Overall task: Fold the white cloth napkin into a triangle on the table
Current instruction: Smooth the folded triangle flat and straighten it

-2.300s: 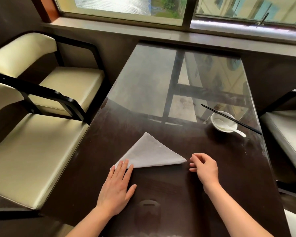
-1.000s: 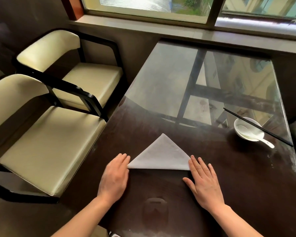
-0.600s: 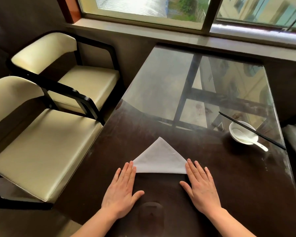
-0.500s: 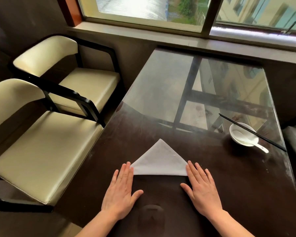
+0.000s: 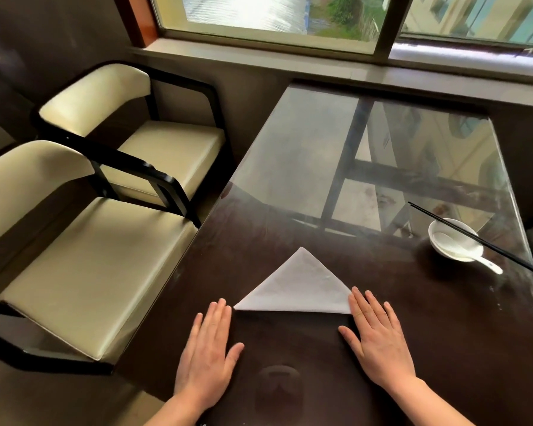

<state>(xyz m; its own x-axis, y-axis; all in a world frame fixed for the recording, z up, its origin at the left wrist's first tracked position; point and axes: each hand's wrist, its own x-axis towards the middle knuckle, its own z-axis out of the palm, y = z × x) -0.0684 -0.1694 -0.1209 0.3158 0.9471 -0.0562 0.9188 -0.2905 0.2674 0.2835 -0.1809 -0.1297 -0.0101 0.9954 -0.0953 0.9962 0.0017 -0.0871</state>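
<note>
While both palms lie flat, the white cloth napkin (image 5: pixel 302 287) rests folded as a triangle on the dark table (image 5: pixel 443 348).
The left hand (image 5: pixel 208 348), fingers straight, sits just beside its left corner; the right hand (image 5: pixel 379 339), fingers slightly spread, touches the right corner. Farther right, black chopsticks (image 5: pixel 474 238) cross a white bowl (image 5: pixel 453 241) holding a spoon (image 5: pixel 486 262).

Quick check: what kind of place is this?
Likely a restaurant dining area: a glass-topped table by the window, a bowl with spoon and chopsticks set on it, and cushioned chairs alongside.
</note>
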